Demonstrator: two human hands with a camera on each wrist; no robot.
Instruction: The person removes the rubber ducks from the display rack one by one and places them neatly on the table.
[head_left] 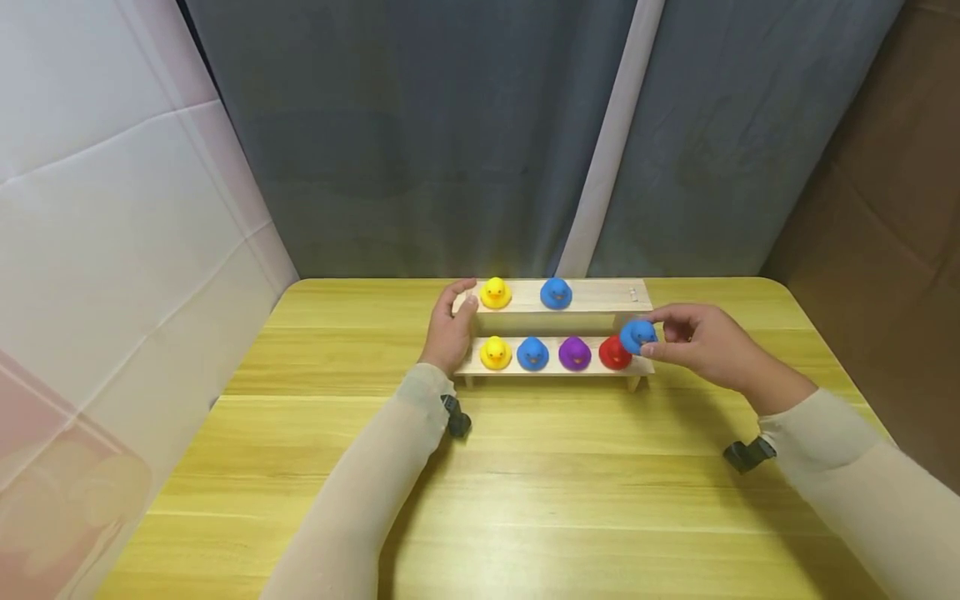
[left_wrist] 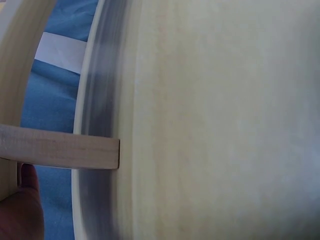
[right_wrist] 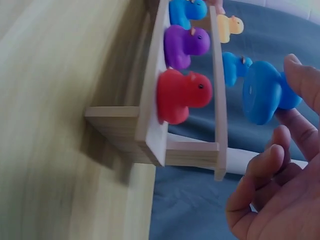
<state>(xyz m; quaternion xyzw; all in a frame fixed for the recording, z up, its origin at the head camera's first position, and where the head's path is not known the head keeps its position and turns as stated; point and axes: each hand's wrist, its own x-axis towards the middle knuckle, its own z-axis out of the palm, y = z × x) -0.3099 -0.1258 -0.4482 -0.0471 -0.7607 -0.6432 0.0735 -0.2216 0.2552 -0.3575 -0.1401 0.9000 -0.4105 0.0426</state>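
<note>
Grey curtain [head_left: 412, 142] behind the rack [head_left: 553, 374], white strip [head_left: 611, 142] down it; wood-grain desk [head_left: 555, 467] under the rack. From where I stand: two-tier rack, person at both ends. Left hand [head_left: 450, 331] grips the rack's left end at the upper board [head_left: 603, 293], thumb in front, fingers toward the back. Right hand [head_left: 705, 343] is just off the rack's right end, thumb and fingers pinching the held blue duck [head_left: 637, 336], in the air by the rack's front right corner, base tipped a bit. Whether it brushes the red duck [head_left: 612, 354], can't tell. Rack's top tier: upper yellow duck [head_left: 495, 293] at left, upper blue duck [head_left: 556, 292] about mid-rack. Rack's bottom tier, left to right: lower yellow duck [head_left: 495, 353], lower blue duck [head_left: 532, 354], purple duck [head_left: 574, 354], red duck. Step in hand, my read: placing the duck on the rack's top tier. Doing it well: lift clear of the red duck first, go in over the rack's right end, level the base before contact, set it down right of the upper blue duck, spaced off it. Let the left hand brace the rack lightly, no pulling. Release with thumb and fingers parting evenly, then back out sideways past the rack's right end.
</note>
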